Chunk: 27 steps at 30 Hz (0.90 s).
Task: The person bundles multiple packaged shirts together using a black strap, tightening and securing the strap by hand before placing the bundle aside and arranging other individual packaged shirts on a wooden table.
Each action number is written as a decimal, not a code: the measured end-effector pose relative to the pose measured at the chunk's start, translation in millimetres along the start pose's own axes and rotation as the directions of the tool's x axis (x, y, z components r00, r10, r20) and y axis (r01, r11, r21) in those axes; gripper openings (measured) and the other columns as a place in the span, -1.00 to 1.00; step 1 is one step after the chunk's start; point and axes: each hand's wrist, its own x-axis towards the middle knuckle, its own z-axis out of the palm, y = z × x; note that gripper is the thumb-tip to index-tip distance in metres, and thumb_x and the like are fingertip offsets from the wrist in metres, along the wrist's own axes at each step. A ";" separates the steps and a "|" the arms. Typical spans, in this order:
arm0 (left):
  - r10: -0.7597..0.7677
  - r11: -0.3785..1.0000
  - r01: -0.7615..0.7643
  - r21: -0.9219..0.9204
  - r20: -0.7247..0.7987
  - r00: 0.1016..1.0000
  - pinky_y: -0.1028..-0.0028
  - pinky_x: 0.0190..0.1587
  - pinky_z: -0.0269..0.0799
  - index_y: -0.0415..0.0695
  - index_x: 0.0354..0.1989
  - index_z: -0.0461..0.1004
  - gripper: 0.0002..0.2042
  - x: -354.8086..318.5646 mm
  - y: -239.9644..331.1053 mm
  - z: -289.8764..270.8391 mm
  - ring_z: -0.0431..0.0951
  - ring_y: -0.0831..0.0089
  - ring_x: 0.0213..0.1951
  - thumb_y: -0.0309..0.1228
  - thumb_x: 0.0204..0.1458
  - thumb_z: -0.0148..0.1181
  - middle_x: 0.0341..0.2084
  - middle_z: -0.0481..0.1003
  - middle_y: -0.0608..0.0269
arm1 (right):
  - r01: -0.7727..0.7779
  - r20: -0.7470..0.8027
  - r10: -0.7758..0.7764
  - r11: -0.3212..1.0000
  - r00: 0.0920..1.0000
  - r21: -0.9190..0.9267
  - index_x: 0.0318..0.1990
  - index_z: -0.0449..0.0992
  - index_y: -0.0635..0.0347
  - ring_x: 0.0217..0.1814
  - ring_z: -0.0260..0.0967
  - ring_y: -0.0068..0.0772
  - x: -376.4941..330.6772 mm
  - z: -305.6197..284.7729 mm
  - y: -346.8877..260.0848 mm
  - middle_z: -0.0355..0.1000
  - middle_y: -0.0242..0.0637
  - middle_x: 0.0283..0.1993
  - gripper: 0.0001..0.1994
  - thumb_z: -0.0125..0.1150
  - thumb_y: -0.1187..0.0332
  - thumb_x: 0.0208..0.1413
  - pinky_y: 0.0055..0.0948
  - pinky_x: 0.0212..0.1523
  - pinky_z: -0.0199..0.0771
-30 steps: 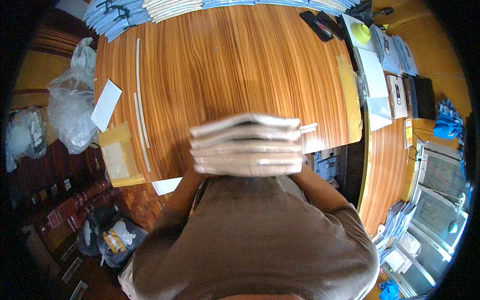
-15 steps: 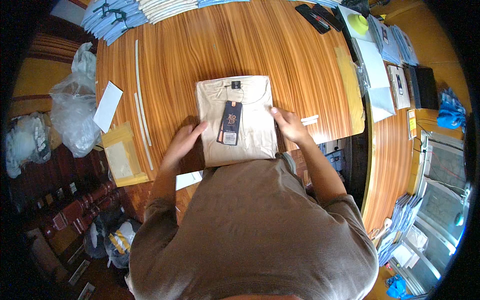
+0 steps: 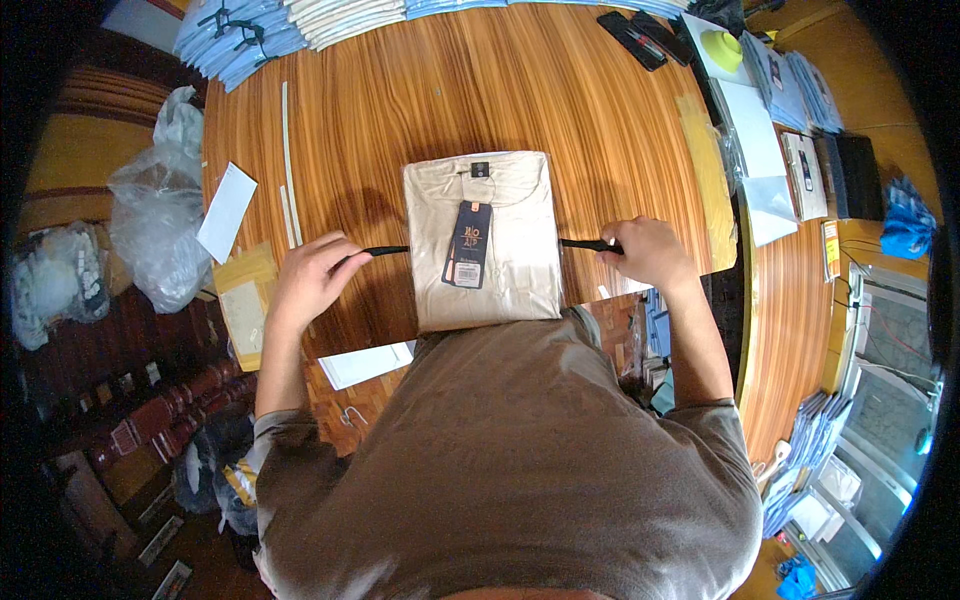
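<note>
A folded cream T-shirt [image 3: 525, 240] lies flat on the wooden table [image 3: 370, 110] at its near edge, against my body. On its front rests a dark hang tag [image 3: 468, 240] with a barcode, and a small black label [image 3: 480, 170] shows at the neck. A black strap [image 3: 388, 250] sticks out on both sides of the shirt; the stretch between is hidden, seemingly beneath it. My left hand [image 3: 315, 278] pinches the strap's left end. Its right end is gripped by my right hand [image 3: 652, 252], held out to the right of the shirt.
Stacks of folded blue shirts [image 3: 240, 40] and cream shirts [image 3: 345, 20] line the far edge. A white card [image 3: 228, 212] and clear plastic bags [image 3: 160, 225] are at the left. A black tray [image 3: 632, 42] and a yellow-green object [image 3: 722, 50] sit at the far right.
Both hands have left the shirt's sides and moved outward. Each now holds an end of the black strap, which has come into sight left and right of the shirt.
</note>
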 end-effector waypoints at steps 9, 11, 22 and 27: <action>0.005 0.968 -0.106 -0.229 -0.401 0.916 0.43 -0.44 0.41 -0.33 -0.36 0.66 -0.87 -9.5 -16.0 40.9 0.53 0.41 -0.51 -0.55 0.00 0.50 -0.53 0.56 0.13 | -0.088 0.123 0.013 0.774 0.992 0.627 -0.24 0.64 0.25 -0.35 0.54 -0.36 -23.8 31.4 68.3 0.62 -0.24 -0.38 -0.76 0.31 0.22 0.26 -0.32 -0.30 0.48; -0.013 0.974 -0.083 -0.208 -0.424 0.906 0.44 -0.43 0.42 -0.33 -0.37 0.65 -0.90 -10.8 -6.3 43.6 0.54 0.40 -0.49 -0.58 0.01 0.47 -0.51 0.56 0.14 | -0.296 0.312 0.106 0.688 0.944 0.663 -0.26 0.62 0.27 -0.45 0.37 -0.54 -36.0 27.7 71.1 0.53 -0.33 -0.46 -0.71 0.22 0.20 0.37 -0.38 -0.39 0.34; 0.757 0.644 -0.750 0.151 0.019 0.654 0.22 -0.01 0.53 -0.03 -0.22 0.55 -0.86 71.4 78.5 147.7 0.58 0.25 -0.03 -0.29 0.11 0.23 -0.13 0.55 0.36 | 0.219 -0.128 -0.215 0.976 0.968 0.017 -0.21 0.68 0.06 -0.25 0.63 0.06 22.6 -43.6 -130.6 0.62 -0.07 -0.36 -0.79 0.17 0.22 0.19 -0.01 -0.22 0.65; 0.302 0.953 -0.288 -0.091 0.238 0.923 0.07 0.15 0.46 -0.11 -0.02 0.55 -0.75 83.4 109.1 152.9 0.53 0.08 0.12 -0.29 0.23 0.09 0.07 0.53 0.22 | 0.244 -0.301 -0.164 0.936 0.939 0.252 -0.13 0.62 0.15 -0.17 0.64 0.03 16.5 -22.4 -119.6 0.64 -0.10 -0.26 -0.76 0.25 0.21 0.19 -0.09 -0.15 0.65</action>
